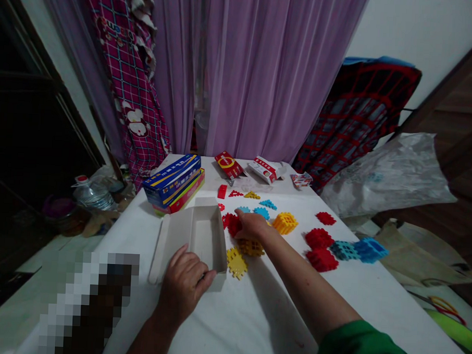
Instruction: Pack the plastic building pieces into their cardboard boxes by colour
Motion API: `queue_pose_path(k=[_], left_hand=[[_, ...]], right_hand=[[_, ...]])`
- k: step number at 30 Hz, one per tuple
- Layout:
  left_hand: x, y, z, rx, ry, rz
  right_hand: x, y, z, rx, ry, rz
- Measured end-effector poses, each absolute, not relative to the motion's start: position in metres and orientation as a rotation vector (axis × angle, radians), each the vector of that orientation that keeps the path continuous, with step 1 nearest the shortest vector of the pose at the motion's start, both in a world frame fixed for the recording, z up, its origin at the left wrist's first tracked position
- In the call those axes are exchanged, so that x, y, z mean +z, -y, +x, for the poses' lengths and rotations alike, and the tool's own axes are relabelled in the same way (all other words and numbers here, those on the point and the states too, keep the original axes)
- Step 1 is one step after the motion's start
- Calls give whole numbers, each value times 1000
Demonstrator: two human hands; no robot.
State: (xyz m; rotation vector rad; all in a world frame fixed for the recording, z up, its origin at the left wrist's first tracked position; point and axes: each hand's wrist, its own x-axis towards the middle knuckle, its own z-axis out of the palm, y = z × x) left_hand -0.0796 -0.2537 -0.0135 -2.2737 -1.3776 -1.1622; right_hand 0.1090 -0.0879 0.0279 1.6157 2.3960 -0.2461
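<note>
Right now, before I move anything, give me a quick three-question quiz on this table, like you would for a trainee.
1. What is the left hand touching?
2. True or false: the right hand is closer to the red toy piece than to the stacked boxes.
3. What colour is the sleeve on the right arm: A green, B purple, or C blue?

Key: 1. The white cardboard box. 2. True. 3. A.
</note>
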Motion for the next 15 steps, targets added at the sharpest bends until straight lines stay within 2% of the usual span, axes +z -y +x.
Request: queue_pose_path(k=[15], left_hand=[[-12, 255, -79, -1163, 1422, -2278]], right_hand=[[21, 83, 105, -283, -2368, 1625]])
